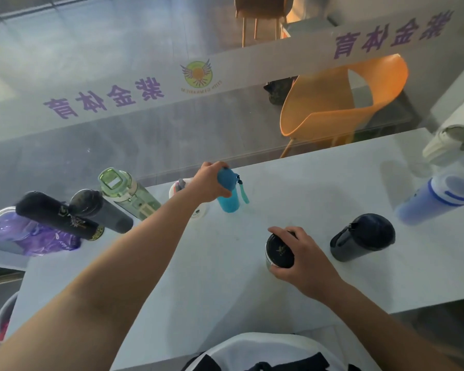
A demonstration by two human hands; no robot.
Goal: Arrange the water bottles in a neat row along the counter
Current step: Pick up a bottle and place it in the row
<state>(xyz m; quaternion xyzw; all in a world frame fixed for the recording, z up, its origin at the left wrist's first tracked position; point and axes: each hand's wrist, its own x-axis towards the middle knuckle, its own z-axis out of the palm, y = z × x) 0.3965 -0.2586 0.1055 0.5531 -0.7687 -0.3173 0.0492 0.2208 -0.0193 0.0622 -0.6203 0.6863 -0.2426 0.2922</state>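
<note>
Cylindrical blue bottle, glossy counter

Head cam, steep down over counter

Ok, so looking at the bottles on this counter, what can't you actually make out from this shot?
Head view only:
- White bottle: mostly hidden behind the left hand and forearm.
- Teal bottle: lid covered by the left hand.
- Black-lidded bottle: body hidden under its lid and the right hand.
- Purple bottle: partly blocked by the black bottle across it.
- Cream bottle: distorted at the frame's right edge.
</note>
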